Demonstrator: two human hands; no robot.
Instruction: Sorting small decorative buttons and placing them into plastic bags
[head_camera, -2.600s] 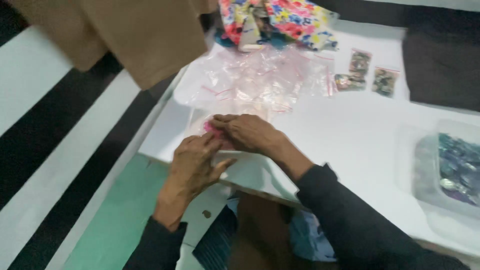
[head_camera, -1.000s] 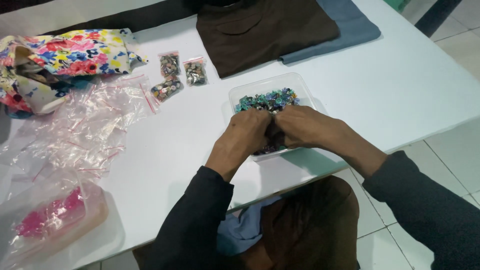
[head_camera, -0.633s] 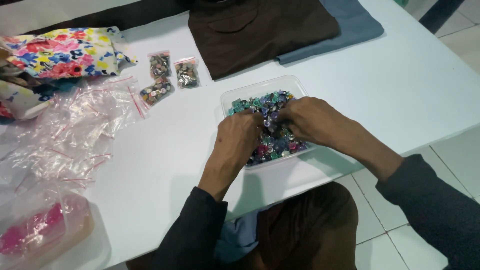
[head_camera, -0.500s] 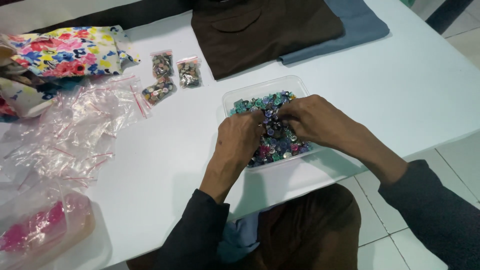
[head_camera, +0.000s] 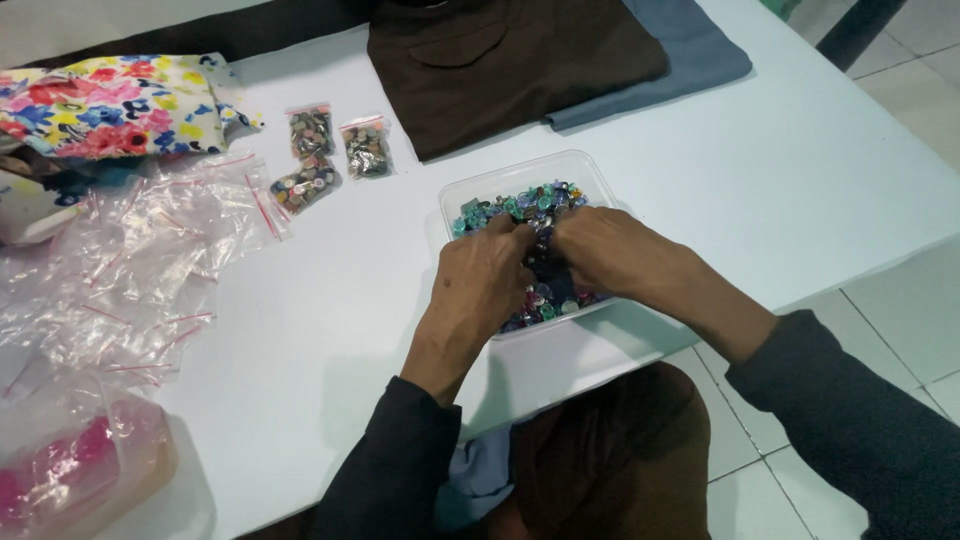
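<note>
Both hands dig in the tub (head_camera: 470, 192) of beads (head_camera: 520, 203), right of the bags (head_camera: 330, 155). Left hand (head_camera: 487, 280) and right hand (head_camera: 600, 250) curl fingers into beads; grasp unclear. Tub's long axis runs toward the brown cloth (head_camera: 520, 70).

Both hands left the pink pieces at the near left of the desk (head_camera: 800, 180) and moved right into the clear tub (head_camera: 470, 195) of coloured buttons (head_camera: 520, 200), left hand (head_camera: 487, 283) and right hand (head_camera: 610, 252) meeting fingertip to fingertip.
</note>
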